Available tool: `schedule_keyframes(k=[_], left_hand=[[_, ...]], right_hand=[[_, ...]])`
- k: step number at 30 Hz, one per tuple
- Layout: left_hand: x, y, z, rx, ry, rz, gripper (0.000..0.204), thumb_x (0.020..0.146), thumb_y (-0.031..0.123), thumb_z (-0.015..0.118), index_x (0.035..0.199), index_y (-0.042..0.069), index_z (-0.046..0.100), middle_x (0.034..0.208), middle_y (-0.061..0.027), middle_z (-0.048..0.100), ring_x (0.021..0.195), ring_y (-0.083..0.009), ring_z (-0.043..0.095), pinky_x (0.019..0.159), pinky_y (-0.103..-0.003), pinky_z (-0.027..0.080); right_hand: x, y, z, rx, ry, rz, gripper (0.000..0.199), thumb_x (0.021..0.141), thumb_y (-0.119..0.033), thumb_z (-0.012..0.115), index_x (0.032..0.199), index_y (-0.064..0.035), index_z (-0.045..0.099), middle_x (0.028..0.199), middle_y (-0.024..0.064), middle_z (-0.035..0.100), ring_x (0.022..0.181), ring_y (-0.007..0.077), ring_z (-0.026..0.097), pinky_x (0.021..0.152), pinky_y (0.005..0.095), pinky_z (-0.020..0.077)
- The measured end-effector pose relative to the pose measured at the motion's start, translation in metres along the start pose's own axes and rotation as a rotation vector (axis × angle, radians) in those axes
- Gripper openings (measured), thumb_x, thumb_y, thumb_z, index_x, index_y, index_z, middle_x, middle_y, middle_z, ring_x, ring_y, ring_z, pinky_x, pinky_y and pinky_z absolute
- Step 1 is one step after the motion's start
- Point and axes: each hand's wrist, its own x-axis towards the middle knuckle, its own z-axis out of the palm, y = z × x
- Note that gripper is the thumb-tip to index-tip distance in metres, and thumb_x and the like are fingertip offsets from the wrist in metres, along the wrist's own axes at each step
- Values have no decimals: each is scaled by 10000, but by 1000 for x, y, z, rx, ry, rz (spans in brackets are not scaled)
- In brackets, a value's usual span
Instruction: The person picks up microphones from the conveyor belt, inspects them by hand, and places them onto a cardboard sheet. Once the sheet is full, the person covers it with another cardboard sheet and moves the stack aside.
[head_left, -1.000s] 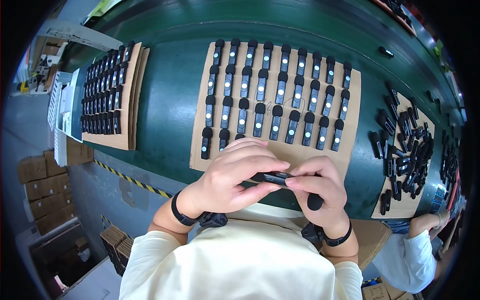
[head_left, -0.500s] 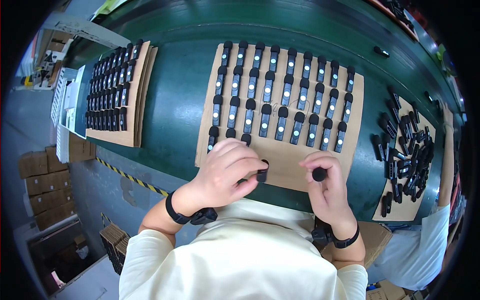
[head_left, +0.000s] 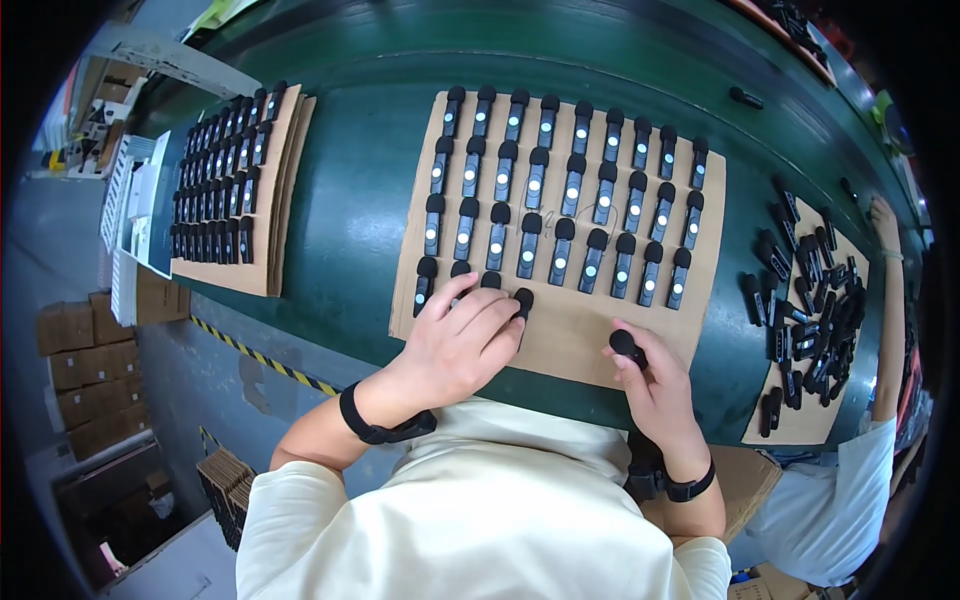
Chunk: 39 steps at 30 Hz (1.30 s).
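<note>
Several small black microphones with foam tops and pale round dots stand out in rows on a cardboard sheet [head_left: 570,340] before me. My left hand [head_left: 455,340] reaches over the front row at its left part. Between its thumb and fingers is a microphone [head_left: 524,302], its foam top up, beside the last one of that row; the fingers hide its lower body. My right hand [head_left: 655,385], near the sheet's front right edge, grips another microphone [head_left: 626,345] with its round foam end showing; the hand covers much of the rest.
To the left lies a cardboard stack [head_left: 288,200] bearing rows of microphones. A jumbled heap of microphones [head_left: 825,330] covers cardboard on the right, by a co-worker's arm [head_left: 890,300]. One loose microphone [head_left: 746,98] lies on the green belt [head_left: 360,170].
My left hand has moved its microphone up to the front row's end. My right hand has tilted its microphone slightly. The loose microphone on the belt has shifted left; the co-worker's hand has moved.
</note>
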Motion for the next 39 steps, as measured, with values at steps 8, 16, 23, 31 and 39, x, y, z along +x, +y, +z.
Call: schedule_keyframes(k=[8, 16, 23, 31, 39], left_hand=[[-17, 9, 2, -85, -85, -44, 342, 669, 137, 799, 983, 78, 676, 1148, -80, 649, 1100, -240, 614, 1039, -485, 416], [-8, 2, 3, -67, -82, -84, 344, 682, 154, 806, 990, 80, 675, 1215, -98, 621, 1163, -268, 580, 1054, -502, 400], [9, 1, -18, -357, -30, -183, 347, 728, 168, 809, 1030, 62, 674, 1189, -112, 635, 1118, -282, 599, 1036, -495, 412], [46, 4, -36, -750, -84, -155, 328, 779, 149, 795, 1056, 18, 676, 990, -115, 699, 909, -271, 665, 985, -475, 455], [47, 0, -30, -714, 146, -97, 323, 748, 90, 814, 1037, 17, 689, 929, -97, 707, 862, -272, 667, 958, -474, 478]], right_hand=[[1, 0, -3, -65, -9, -17, 287, 932, 1, 595, 1218, 0, 612, 1016, 98, 676, 906, 155, 649, 803, 261, 508], [4, 1, -3, -127, -20, -70, 314, 903, 26, 619, 1215, -9, 618, 1038, 109, 680, 927, 203, 664, 847, 287, 509], [12, -21, -8, -279, -55, -260, 432, 839, 50, 645, 1261, -37, 608, 947, 130, 643, 821, 274, 632, 710, 337, 513], [36, -60, 0, -419, -49, -521, 524, 760, 72, 675, 1270, -30, 604, 892, 116, 636, 732, 264, 593, 652, 351, 468], [28, -55, 0, 80, -56, -182, 380, 815, -17, 750, 1177, -3, 636, 902, 64, 627, 716, 130, 547, 605, 237, 404]])
